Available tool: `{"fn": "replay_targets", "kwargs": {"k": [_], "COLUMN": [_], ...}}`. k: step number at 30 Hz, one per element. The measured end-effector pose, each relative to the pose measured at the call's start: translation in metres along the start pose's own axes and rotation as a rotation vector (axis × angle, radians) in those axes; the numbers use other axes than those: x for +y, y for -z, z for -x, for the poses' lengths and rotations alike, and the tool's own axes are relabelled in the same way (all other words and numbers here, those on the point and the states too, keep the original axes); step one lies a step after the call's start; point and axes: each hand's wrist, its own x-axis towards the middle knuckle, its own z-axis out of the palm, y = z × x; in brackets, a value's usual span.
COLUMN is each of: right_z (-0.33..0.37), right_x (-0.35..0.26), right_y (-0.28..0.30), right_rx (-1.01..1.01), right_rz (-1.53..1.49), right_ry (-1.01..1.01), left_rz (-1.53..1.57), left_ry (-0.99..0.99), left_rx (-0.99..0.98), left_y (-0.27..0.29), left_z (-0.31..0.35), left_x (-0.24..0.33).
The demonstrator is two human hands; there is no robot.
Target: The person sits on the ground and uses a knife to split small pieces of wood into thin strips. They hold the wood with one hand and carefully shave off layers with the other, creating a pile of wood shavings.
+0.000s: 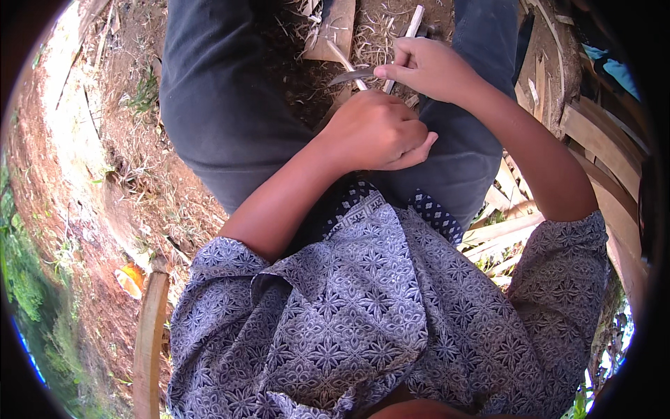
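My right hand (426, 66) is closed round a knife whose handle is hidden in the fingers. Its short, curved blade (351, 75) points left and crosses a thin pale wooden stick (340, 57). Just below, nearer to my body, my left hand (382, 129) is a closed fist with its back turned up. The stick's lower end runs to this fist, and the part inside is hidden. A second pale wooden strip (414, 22) shows behind my right hand, slanting down past the fingers.
Between my knees, a flat wooden board (333, 31) lies on brown soil among wood shavings (377, 35). Split timber pieces (604, 136) are piled at the right. At lower left stand a wooden post (150, 342) and an orange object (130, 279).
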Motion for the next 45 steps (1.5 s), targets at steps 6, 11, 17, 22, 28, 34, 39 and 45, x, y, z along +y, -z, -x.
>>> {"fn": "replay_targets", "kwargs": {"k": [6, 11, 17, 22, 28, 34, 39, 45], "right_z": [-0.058, -0.091, -0.056, 0.002, 0.005, 0.000, -0.017, -0.046], "right_x": [0.029, 0.052, 0.029, 0.009, 0.008, 0.007, 0.013, 0.013], "right_y": [-0.047, -0.053, -0.031, 0.011, 0.000, -0.011, -0.024, -0.039], "right_rx": [0.108, 0.064, 0.083, -0.005, 0.008, 0.070, 0.082, 0.095], "right_rz": [-0.007, -0.096, -0.140, -0.150, -0.130, -0.080, -0.117, -0.137], "right_ry": [0.026, -0.027, -0.047, -0.010, -0.008, 0.045, 0.058, 0.090], "left_rz": [0.036, 0.107, 0.145, 0.070, 0.019, 0.032, 0.012, 0.032], "left_ry": [-0.018, 0.034, 0.070, 0.039, 0.038, 0.025, 0.018, 0.026], "left_rx": [0.011, 0.090, 0.119, 0.146, 0.090, 0.059, 0.074, 0.088], "left_y": [-0.004, 0.005, 0.010, 0.003, 0.004, -0.006, 0.001, 0.003], "left_z": [-0.002, -0.005, -0.003, -0.003, -0.005, 0.002, -0.003, -0.005], "left_x": [-0.001, -0.003, -0.004, -0.005, -0.005, -0.007, -0.006, -0.006]}}
